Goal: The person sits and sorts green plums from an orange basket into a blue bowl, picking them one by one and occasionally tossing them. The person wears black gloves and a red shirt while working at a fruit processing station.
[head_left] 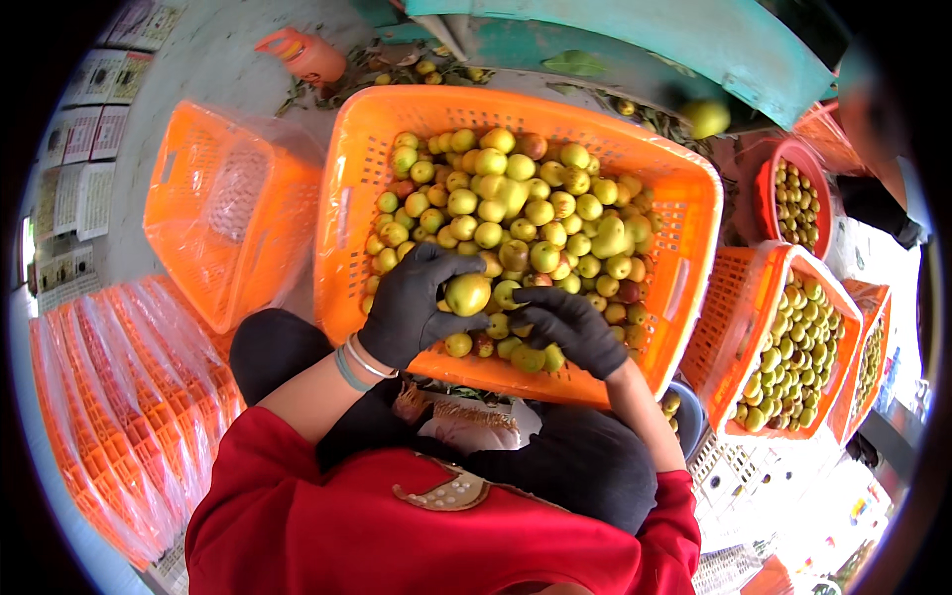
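Note:
My left hand (409, 302), in a dark grey glove, is closed around a large round yellow-green fruit (467, 295), thumb below it and fingers above. My right hand (570, 327), gloved the same way, reaches over the fruit at the near side of the crate. Its fingers are slightly apart and curved, with the tips close to several fruits; I see nothing gripped in them. Both hands are over a big orange plastic crate (349, 159) lined with clear film. Inside lies a heap of similar fruit (491, 188), yellow-green with some reddish-brown ones.
On the left are a film-lined orange crate (188, 188) and stacked orange crates (119, 397). Fruit-filled crates (793, 347) and a red basin (762, 193) stand on the right. An orange bottle (309, 57) and leaves lie beyond, near a teal panel (654, 40).

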The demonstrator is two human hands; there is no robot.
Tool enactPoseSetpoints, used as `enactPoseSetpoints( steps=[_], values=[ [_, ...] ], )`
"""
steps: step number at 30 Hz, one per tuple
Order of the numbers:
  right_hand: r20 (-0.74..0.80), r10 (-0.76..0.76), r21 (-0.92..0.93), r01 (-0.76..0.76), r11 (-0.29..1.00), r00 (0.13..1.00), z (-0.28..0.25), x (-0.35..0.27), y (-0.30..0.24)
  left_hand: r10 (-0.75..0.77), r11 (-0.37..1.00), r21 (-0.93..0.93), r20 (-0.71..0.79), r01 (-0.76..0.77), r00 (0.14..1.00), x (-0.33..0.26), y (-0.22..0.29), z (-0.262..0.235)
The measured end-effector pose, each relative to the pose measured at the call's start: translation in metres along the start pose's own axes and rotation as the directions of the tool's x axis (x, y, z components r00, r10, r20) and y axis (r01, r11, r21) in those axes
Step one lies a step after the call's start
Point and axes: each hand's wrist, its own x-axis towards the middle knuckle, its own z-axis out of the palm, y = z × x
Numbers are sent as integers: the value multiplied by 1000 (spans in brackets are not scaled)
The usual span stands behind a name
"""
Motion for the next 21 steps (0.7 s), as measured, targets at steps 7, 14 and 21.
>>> enactPoseSetpoints(
  steps=[7,14,21],
  values=[
    [339,-60,37,50,998,939,9,3,-6,-82,996,44,98,78,992,-19,-23,33],
    [310,-122,126,87,988,943,-12,-25,-21,-227,968,-176,-310,180,923,6,-88,10],
    [-873,-449,-301,513,804,191,-54,-104,6,-143,740,407,-684,536,716,-19,-252,-131]
  ],
)
